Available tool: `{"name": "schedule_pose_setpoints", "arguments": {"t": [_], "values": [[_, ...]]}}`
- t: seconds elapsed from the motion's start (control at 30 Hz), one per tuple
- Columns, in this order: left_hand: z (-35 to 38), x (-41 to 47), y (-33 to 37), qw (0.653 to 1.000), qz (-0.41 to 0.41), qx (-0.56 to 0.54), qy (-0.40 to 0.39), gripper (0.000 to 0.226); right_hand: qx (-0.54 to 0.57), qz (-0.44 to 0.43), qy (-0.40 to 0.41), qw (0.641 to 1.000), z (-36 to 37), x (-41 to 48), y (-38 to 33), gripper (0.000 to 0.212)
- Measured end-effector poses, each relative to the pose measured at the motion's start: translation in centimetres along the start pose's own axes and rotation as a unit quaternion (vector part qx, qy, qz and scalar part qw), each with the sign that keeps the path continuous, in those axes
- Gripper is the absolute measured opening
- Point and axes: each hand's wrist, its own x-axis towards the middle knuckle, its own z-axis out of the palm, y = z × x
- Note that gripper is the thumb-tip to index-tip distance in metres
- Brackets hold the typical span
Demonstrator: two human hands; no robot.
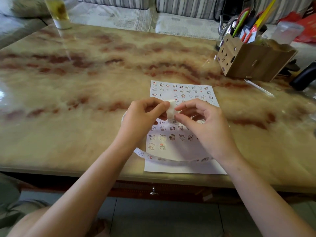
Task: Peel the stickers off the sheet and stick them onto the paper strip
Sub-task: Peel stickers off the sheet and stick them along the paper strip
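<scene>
A white sticker sheet (183, 93) printed with small cartoon animals lies flat on the marble table near its front edge. A long white paper strip (172, 160) loops across the sheet's lower part, with several stickers on it. My left hand (145, 115) pinches one end of the strip (171, 108) above the middle of the sheet. My right hand (201, 118) meets it there, thumb and forefinger pinched at the strip's end; whether they hold a sticker is hidden.
A cardboard organiser (253, 60) full of pens and scissors stands at the back right. A tall glass bottle (59, 12) stands at the back left. A dark object (302, 77) lies at the right edge. A sofa runs behind the table (85, 74).
</scene>
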Motion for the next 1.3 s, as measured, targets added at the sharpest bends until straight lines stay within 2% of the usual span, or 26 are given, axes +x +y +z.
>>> {"name": "schedule_pose_setpoints", "arguments": {"t": [0.2,0.37,0.57,1.3], "values": [[0.1,0.0,0.1,0.999,-0.036,-0.019,-0.027,0.026,-0.003,-0.014,0.026,1.000,0.2,-0.2,0.3,0.011],[0.1,-0.2,0.1,0.997,-0.039,0.011,-0.064,0.014,0.013,-0.016,0.038,0.999,0.2,-0.2,0.6,0.006],[-0.2,-0.2,0.1,0.999,-0.026,-0.008,-0.033,0.010,-0.010,-0.023,0.047,0.999,0.2,-0.3,0.9,0.006],[-0.1,-0.2,-0.1,0.997,-0.054,-0.035,-0.052,0.018,-0.050,-0.095,0.062,0.992,0.6,-0.1,1.4,0.010]]}}
